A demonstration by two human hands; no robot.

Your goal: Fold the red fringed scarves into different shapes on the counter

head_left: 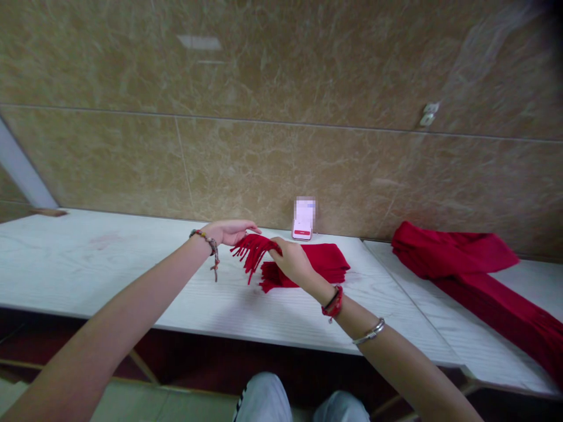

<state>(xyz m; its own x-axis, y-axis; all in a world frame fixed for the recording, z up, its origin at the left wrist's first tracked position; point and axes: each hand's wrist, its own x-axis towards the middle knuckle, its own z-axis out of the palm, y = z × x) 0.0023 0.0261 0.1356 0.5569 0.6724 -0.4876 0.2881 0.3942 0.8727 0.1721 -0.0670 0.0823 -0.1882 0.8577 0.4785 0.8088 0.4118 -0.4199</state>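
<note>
Bare forearms (147, 308) over a folded red scarf (328, 261) on a white wood-grain tabletop (197, 310)
Right hand (290, 259) clamps its stringy fringe (254, 249); left hand (231, 231), apart from the right, is at the strands, grip unclear

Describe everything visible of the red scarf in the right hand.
The scarf is plain red and soft-looking, folded in layers on the white tabletop, nearer than the phone. The right hand covers part of it and grips a raised end, whose stringy fringe hangs loose; the left hand is at that fringe, its grip unclear.
</note>
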